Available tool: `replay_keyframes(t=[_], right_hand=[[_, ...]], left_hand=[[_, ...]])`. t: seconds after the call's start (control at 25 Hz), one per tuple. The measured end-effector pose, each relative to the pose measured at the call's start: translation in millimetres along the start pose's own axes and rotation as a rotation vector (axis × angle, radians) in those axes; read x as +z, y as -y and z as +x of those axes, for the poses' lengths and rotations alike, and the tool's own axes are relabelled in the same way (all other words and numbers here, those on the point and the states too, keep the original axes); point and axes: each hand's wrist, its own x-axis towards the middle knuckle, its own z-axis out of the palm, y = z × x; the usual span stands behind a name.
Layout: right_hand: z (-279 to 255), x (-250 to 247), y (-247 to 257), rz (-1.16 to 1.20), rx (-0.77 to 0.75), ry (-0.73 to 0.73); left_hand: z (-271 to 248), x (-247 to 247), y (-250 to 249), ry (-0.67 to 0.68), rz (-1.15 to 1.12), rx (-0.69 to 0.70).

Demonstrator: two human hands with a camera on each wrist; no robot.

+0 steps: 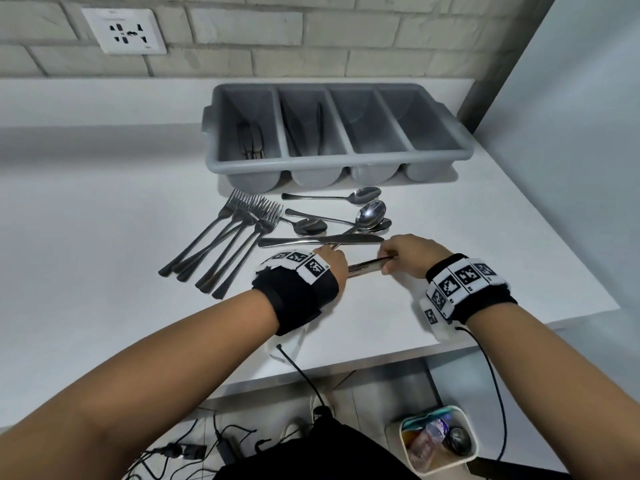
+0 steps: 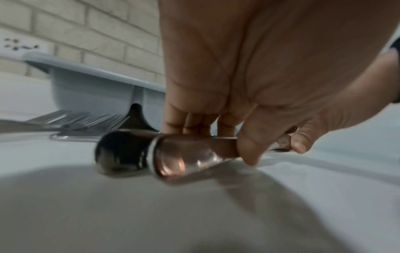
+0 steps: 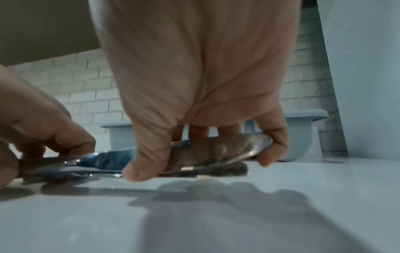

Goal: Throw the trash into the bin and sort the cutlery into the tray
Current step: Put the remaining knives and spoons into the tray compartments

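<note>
Both hands hold a small bundle of table knives [image 1: 367, 265] low over the white counter [image 1: 104, 209]. The left hand [image 1: 334, 263] pinches the handle ends between thumb and curled fingers; the right hand [image 1: 410, 254] pinches the blade ends the same way, thumb in front and fingers [image 3: 272, 147] behind. How many knives are in the bundle cannot be told. Just beyond the grip lies 1 loose knife [image 1: 320, 241], then 4 spoons [image 1: 367, 216]; to the left of the grip, 5 forks [image 1: 235, 237] lie fanned together. Farther back stands the grey 4-compartment cutlery tray [image 1: 460, 154], with dark cutlery in its 2 left compartments. Below the counter edge, under the right wrist, a white bin [image 1: 465, 424] holds trash.
</note>
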Motion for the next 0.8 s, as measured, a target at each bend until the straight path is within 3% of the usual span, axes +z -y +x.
replay_keyframes(t=[0.12, 0.24, 0.4, 0.52, 0.68, 0.8], right_hand=[[1.6, -3.7, 15.6, 0.007, -0.076, -0.104], [9.0, -2.6, 26.1, 0.118, -0.132, -0.154], [21.1, 2.2, 27.9, 0.226, -0.002, -0.164], [27.5, -0.9, 32.8, 0.115, 0.022, -0.202], [29.5, -3.9, 41.9, -0.059, 0.042, -0.201], [25.1, -18.7, 39.5, 0.278, -0.070, -0.258]], left_hand=[[-8.6, -5.7, 21.8, 0.007, -0.177, -0.015], [-25.1, -12.2, 45.9, -0.008, -0.201, 0.038], [-38.8, -23.2, 76.1, -0.136, -0.290, -0.077], [-35.3, -27.7, 93.9, -0.194, -0.297, -0.156], [-25.5, -33.1, 95.2, -0.181, -0.387, -0.104], [-19.4, -40.3, 90.5, -0.200, -0.392, -0.058]])
